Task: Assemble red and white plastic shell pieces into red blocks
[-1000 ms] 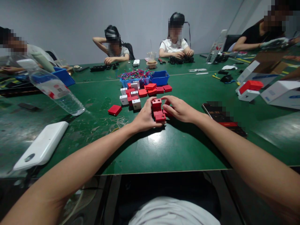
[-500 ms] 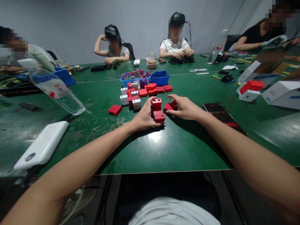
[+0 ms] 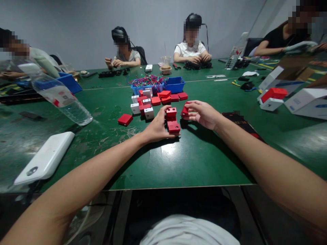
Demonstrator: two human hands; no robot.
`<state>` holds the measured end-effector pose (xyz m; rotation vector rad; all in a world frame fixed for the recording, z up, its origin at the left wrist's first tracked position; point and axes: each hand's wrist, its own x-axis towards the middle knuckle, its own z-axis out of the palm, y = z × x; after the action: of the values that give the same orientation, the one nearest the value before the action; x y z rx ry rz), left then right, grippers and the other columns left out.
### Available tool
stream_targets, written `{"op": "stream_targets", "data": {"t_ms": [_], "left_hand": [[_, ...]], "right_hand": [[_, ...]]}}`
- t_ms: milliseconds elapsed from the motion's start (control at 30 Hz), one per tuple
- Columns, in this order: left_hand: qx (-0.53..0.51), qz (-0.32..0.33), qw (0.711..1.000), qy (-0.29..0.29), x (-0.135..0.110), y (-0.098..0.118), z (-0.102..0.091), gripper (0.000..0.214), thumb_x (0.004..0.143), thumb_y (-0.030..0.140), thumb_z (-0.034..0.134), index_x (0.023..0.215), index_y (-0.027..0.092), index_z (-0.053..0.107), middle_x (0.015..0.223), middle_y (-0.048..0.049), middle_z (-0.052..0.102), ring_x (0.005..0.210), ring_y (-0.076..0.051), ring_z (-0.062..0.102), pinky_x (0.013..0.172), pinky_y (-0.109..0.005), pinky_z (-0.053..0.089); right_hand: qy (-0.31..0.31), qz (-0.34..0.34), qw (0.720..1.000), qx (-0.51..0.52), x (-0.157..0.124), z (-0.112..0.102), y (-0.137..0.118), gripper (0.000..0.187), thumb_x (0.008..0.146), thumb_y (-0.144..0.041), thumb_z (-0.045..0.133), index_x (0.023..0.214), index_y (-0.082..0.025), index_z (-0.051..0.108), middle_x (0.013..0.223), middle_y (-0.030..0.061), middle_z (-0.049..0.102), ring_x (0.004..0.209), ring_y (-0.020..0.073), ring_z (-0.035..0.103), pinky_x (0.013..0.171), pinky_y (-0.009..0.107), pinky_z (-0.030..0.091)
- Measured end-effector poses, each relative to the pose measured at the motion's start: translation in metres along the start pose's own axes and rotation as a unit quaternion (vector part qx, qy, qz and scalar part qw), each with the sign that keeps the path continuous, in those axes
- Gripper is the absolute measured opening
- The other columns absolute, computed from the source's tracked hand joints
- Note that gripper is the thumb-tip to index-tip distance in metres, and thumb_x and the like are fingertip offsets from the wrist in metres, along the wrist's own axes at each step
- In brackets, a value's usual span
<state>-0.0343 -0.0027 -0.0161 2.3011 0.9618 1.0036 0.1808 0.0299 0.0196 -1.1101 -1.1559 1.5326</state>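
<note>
My left hand [image 3: 157, 126] is curled round a short row of red plastic blocks [image 3: 172, 119] standing on the green table [image 3: 204, 160], index finger at the far end and thumb at the near end. Round holes show in the block faces. To the right, my right hand [image 3: 204, 115] grips another red block [image 3: 184, 109] between thumb and fingers, tilted and apart from the row. Just beyond my left hand lie several white blocks [image 3: 149, 113] and red blocks [image 3: 155, 101]. A single red block [image 3: 125, 119] rests to the left.
Blue bins [image 3: 175, 85], one heaped with coloured wires [image 3: 150, 80], stand behind the blocks. A phone [image 3: 241, 124] lies by my right forearm. On the left are a water bottle [image 3: 63, 98] and a white power bank [image 3: 46, 158]. White boxes [image 3: 309, 102] stand right; several people sit around.
My right hand has raised and tipped the red block more upright, while my left hand stays on the row. A person across the table has lowered a hand from their head.
</note>
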Motion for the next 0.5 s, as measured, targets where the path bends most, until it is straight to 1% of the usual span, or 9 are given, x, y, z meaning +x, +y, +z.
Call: {"op": "stream_targets", "data": {"t_ms": [67,200,333,433,500], "left_hand": [[-0.002,0.002,1.0,0.001,0.0001,-0.0005,0.0001,0.101,0.063,0.045,0.086,0.14,0.019,0.027,0.143,-0.0213,0.042,0.132,-0.035,0.049,0.113,-0.053,0.04],[-0.002,0.006,1.0,0.003,0.0003,-0.0021,0.0006,0.101,0.062,0.046,0.086,0.14,0.02,0.027,0.143,-0.0202,0.043,0.132,-0.035,0.049,0.113,-0.054,0.04],[0.004,0.008,1.0,0.007,-0.0001,-0.0029,0.001,0.101,0.062,0.046,0.086,0.14,0.02,0.026,0.142,-0.0201,0.044,0.131,-0.034,0.049,0.112,-0.053,0.041],[0.006,0.01,1.0,0.006,-0.0003,-0.003,0.001,0.101,0.062,0.045,0.086,0.14,0.021,0.026,0.141,-0.0194,0.044,0.131,-0.034,0.05,0.112,-0.053,0.041],[0.006,0.012,1.0,0.005,-0.0003,-0.0031,0.0009,0.1,0.063,0.045,0.086,0.14,0.021,0.026,0.142,-0.0192,0.044,0.131,-0.034,0.05,0.112,-0.053,0.041]], "right_hand": [[-0.011,0.005,1.0,0.025,-0.0013,0.0001,-0.0011,0.019,0.08,-0.011,0.065,0.093,-0.021,0.056,0.075,0.0032,0.067,0.069,0.0186,0.068,0.071,0.039,0.061],[-0.005,0.022,0.998,0.053,-0.0049,0.0025,-0.0029,0.019,0.079,-0.006,0.062,0.092,-0.019,0.061,0.075,0.0026,0.068,0.071,0.0159,0.067,0.072,0.033,0.06],[0.002,0.034,0.997,0.065,-0.0073,0.004,-0.0043,0.01,0.081,-0.007,0.059,0.081,-0.015,0.066,0.074,0.004,0.069,0.069,0.0144,0.065,0.074,0.03,0.059],[0.004,0.049,0.996,0.073,-0.0072,0.0049,-0.0049,0.015,0.085,-0.007,0.057,0.075,-0.014,0.066,0.072,0.005,0.07,0.069,0.0142,0.065,0.076,0.03,0.059],[0.025,0.057,0.995,0.082,-0.0071,0.0065,-0.0054,0.018,0.088,-0.008,0.057,0.072,-0.014,0.065,0.069,0.0043,0.069,0.069,0.0139,0.065,0.074,0.03,0.06]]}}
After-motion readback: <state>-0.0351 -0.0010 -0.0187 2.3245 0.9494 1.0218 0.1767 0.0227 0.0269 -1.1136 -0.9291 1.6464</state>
